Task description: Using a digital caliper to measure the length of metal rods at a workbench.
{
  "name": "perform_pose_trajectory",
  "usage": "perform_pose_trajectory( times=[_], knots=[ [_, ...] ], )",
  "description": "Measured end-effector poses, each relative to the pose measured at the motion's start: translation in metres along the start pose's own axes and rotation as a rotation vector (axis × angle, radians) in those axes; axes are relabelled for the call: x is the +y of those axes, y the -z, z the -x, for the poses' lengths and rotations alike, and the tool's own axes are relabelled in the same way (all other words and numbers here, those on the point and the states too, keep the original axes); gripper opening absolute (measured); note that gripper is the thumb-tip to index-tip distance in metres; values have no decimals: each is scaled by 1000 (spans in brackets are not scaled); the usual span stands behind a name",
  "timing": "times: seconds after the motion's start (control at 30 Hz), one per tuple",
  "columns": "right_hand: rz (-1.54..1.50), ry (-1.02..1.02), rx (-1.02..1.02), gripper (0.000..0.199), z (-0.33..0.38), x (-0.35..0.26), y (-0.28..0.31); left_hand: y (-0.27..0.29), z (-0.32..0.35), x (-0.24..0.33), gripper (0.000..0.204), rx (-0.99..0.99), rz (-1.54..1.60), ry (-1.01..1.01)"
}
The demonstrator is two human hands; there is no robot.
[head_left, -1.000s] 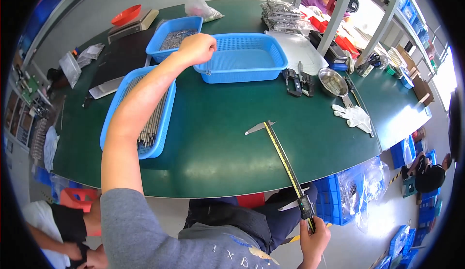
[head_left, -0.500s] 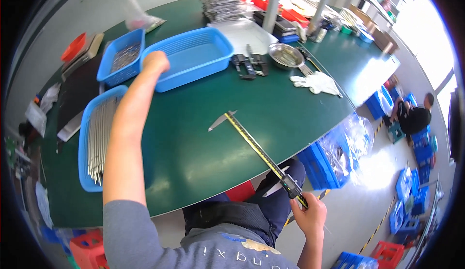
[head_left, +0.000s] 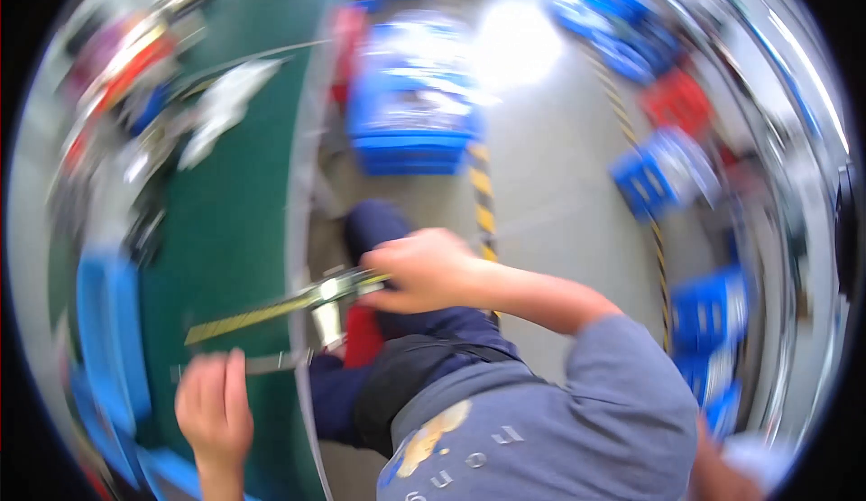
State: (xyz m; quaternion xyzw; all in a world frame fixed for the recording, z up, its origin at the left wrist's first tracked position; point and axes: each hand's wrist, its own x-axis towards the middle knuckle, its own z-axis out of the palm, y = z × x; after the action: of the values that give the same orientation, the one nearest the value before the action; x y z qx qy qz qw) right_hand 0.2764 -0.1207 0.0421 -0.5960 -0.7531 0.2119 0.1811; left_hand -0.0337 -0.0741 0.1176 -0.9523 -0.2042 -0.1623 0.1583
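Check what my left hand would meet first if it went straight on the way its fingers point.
Likely the yellow-scaled caliper beam, just beyond the left hand; depth is unclear, so they might miss.

From the person's head, the left of two side-by-side fisheye cameras looks down, close above the grey short-sleeved shirt [head_left: 550, 420] at five o'clock and the bare right hand [head_left: 424, 271] near the dial's centre. Its wide, blurred view takes in the flat green tabletop [head_left: 225, 248] at nine o'clock and the smooth pale-grey floor [head_left: 568, 185] at two, edges bowing toward the rim.
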Motion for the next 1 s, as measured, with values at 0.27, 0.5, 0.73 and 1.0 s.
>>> perform_pose_trajectory(
  times=[0.27,0.5,0.73,1.0],
  knots=[
    [-35,27,100,33,1,-7,-15,-31,-3,18,26,-50,131,-218],
    [-45,56,124,33,-1,-9,-18,-38,3,17,24,-107,134,-158],
    [-37,83,134,33,-3,-9,-15,-54,-11,13,17,-65,161,-95],
    [-39,-62,-17,30,9,-6,1,-65,-31,39,25,82,117,72]
  ],
)
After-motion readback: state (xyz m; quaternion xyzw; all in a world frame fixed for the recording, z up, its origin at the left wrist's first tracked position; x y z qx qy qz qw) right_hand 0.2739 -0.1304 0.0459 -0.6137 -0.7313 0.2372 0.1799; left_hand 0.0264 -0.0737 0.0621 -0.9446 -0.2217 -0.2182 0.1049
